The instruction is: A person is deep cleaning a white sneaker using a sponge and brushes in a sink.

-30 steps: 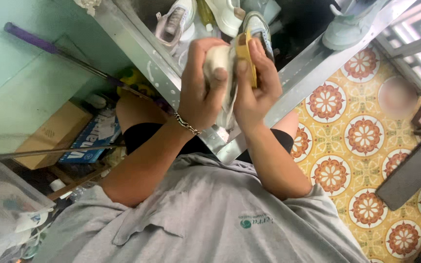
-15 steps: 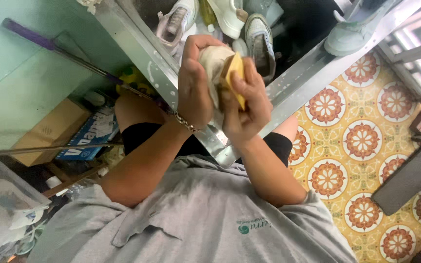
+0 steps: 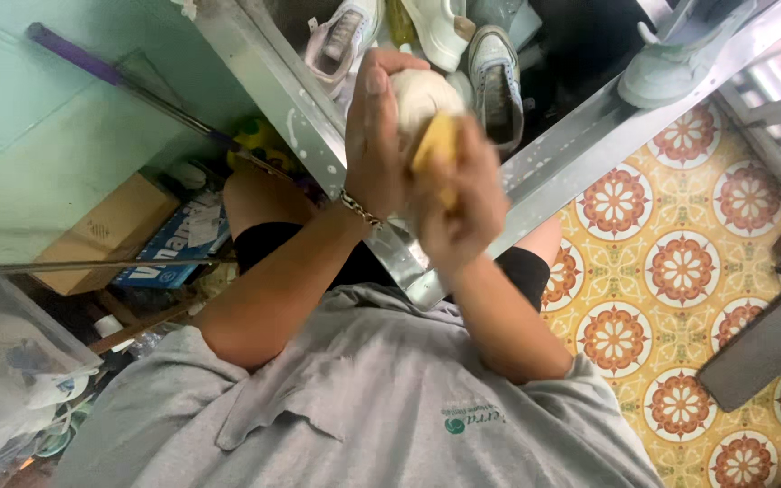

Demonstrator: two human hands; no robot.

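- Patterned floor tiles (image 3: 680, 271) in orange and cream are showing beside a metal basin (image 3: 273, 81) where 3 worn sneakers (image 3: 494, 77) are lying.
- Left hand (image 3: 377, 136) is wrapping its grip around a pale shoe (image 3: 418, 95), held above the basin's rim.
- Right hand (image 3: 463, 199) is closing its grip on a yellow sponge (image 3: 434, 145), pressing against the shoe.
- Shoe's long axis is hidden by both hands, so its pointing direction cannot be told.
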